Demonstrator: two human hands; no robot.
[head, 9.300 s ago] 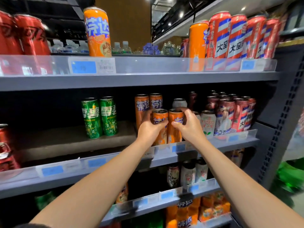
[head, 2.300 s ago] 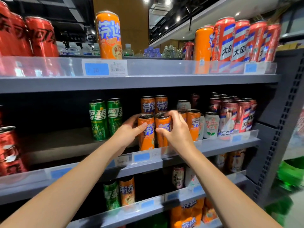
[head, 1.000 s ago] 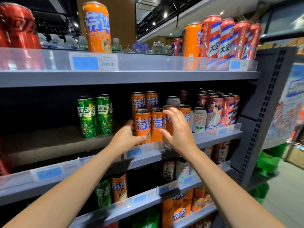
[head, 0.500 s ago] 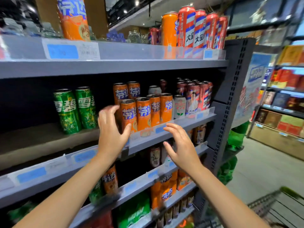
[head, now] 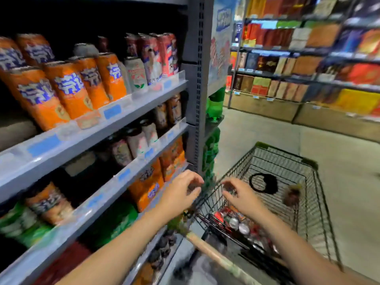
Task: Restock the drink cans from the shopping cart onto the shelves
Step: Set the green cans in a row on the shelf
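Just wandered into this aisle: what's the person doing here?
A person is restocking drinks. Both bare hands, left hand and right hand, are empty and reaching toward the black wire shopping cart, where loose drink cans lie at its near end. Tall orange cans already line the grey shelf beside it.

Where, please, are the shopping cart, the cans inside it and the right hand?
Shopping cart point(head: 308, 161): head view, on its far rim.
Cans point(head: 234, 222): head view, on a silver can top in the near corner.
Right hand point(head: 240, 197): head view, on the back of the hand, above the cans.
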